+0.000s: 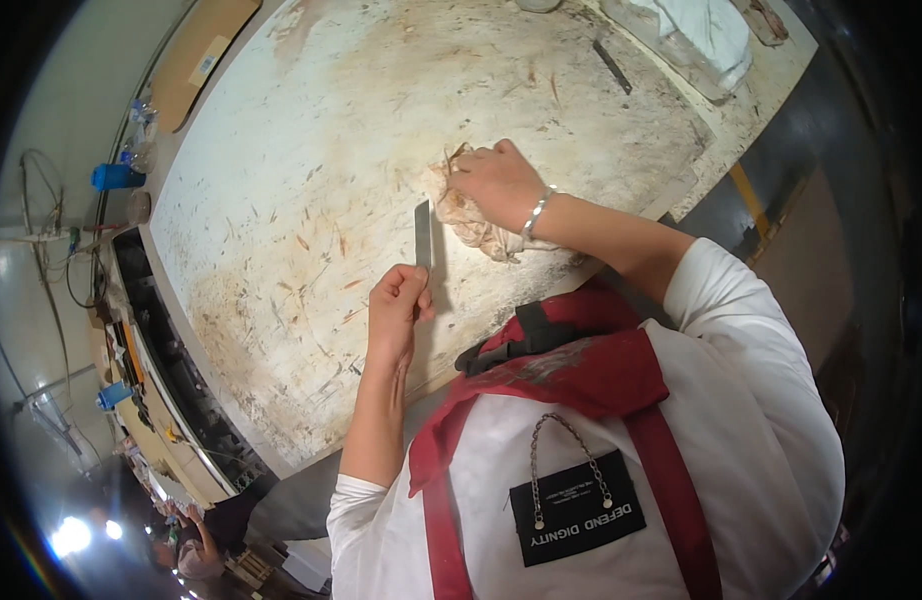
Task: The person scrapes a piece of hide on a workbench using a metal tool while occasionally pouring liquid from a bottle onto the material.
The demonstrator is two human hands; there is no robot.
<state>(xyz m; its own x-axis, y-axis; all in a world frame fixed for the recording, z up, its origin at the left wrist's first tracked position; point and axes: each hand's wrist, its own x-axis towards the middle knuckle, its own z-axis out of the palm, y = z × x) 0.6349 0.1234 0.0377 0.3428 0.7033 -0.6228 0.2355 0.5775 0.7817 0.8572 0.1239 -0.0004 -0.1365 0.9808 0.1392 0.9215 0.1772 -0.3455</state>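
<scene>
My left hand (396, 300) is shut tight around the handle of a knife (423, 240), and its one flat grey blade sticks up from my fist, pointing away from me. Just beside the blade, on its right, lies a pale, lumpy, wrinkled piece of meat (471, 228). My right hand (496, 180) is pressed down on top of that piece with the fingers curled over it, so I cannot see its far end. A shiny silver bracelet (536, 212) sits on that wrist, right behind the piece. All of this rests on one big white cutting table (311, 130). The table is scratched, worn and stained brown, with small thin scraps all over it. Far from the knife, at the top right corner of the table, there is a crumpled white cloth (706, 30). A thin dark tool (612, 66) lies on the table nearer to the knife than the cloth is. Off the table's left edge, well away from the knife, I count two blue round things, one blue cup (114, 177) higher up and one blue cap (113, 396) lower down. Nothing stands between the blade and the meat. Close to me, below the knife, I wear a white shirt with red straps (581, 375).
</scene>
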